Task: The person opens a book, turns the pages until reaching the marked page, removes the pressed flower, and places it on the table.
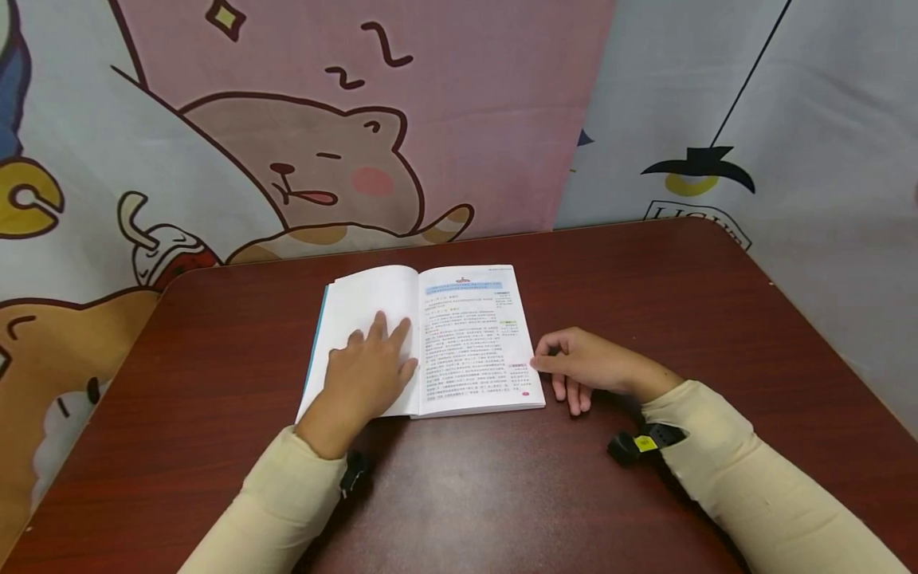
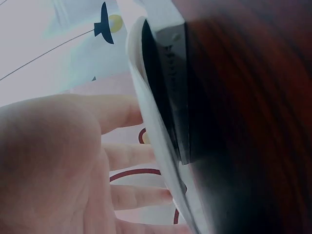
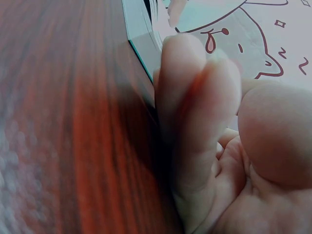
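An open book (image 1: 469, 343) lies on the table, its left page (image 1: 358, 303) blank and its right page filled with print. Spread over the left page, my left hand (image 1: 369, 371) rests with its fingers fairly straight; the left wrist view shows those fingers (image 2: 129, 156) against the curved page. My right hand (image 1: 595, 367) is at the book's right edge, thumb and index finger bent together at the page margin in a pinch. Its other fingers (image 3: 195, 107) hang down beside the book, near the tabletop.
The book stands on a dark red-brown wooden table (image 1: 473, 494) with rounded far corners. Behind it hangs a cloth backdrop (image 1: 502, 104) with cartoon drawings. Dark straps with a small device (image 1: 634, 446) sit at the wrists, below light sleeves (image 1: 724, 446).
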### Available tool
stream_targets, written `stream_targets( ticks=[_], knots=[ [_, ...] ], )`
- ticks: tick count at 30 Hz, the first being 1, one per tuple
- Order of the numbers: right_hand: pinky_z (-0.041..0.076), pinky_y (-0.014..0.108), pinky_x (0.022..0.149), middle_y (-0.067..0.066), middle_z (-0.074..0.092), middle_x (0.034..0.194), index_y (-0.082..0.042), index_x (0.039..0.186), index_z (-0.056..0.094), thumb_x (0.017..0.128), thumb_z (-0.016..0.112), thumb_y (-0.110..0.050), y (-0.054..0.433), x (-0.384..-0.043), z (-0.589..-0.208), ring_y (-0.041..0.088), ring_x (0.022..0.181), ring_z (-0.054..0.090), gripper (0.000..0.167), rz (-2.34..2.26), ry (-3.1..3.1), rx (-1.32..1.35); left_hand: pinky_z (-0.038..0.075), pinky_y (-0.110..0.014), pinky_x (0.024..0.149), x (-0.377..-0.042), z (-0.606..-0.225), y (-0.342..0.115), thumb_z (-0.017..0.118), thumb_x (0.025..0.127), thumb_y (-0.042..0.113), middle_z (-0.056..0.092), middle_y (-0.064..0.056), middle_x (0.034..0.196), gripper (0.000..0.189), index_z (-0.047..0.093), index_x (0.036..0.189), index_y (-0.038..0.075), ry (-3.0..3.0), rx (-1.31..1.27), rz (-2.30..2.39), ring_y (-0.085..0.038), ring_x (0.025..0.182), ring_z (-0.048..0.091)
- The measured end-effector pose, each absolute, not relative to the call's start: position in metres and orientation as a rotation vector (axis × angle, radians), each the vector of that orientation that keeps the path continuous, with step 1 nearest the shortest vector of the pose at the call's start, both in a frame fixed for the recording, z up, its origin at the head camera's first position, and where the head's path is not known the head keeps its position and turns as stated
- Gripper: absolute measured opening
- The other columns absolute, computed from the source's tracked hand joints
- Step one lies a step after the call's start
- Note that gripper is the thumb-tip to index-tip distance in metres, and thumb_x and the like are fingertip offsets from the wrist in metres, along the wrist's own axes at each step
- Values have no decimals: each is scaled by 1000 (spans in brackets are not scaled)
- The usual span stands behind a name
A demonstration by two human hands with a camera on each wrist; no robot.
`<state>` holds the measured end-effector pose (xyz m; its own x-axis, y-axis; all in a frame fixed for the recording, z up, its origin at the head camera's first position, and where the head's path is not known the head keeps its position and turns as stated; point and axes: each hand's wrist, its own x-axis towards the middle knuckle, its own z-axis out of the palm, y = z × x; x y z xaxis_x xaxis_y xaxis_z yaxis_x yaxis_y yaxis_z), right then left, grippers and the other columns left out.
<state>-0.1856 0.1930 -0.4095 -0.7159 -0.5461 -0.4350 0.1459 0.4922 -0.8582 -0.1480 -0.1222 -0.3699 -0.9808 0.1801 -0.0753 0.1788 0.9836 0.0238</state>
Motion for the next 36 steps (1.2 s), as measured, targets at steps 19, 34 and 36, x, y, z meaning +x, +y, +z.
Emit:
stream_targets(
  ticks=[19,34,36],
  knots=[
    [50,30,39,7,62,61,-1,100,57,102,57,-29,192,-185,-408,17,40,61,28,-1264,2032,-307,40,-64,106,-148,-372,-120,58,98,40,40,-19,157,59,47,150,15,3098,425,63,-42,143,39],
    [50,30,39,8,62,61,-1,100,56,103,56,-28,191,-185,-408,17,39,61,27,-1266,2032,-295,29,-65,114,-141,-371,-109,54,96,57,30,-14,163,72,35,157,24,2976,535,104,-39,150,29],
    [50,30,39,7,62,61,-1,100,56,103,56,-28,191,-185,-408,16,39,61,27,-1264,2036,-295,28,-65,115,-140,-371,-108,54,95,59,30,-14,164,74,34,157,25,2968,555,101,-39,151,28]
  ],
)
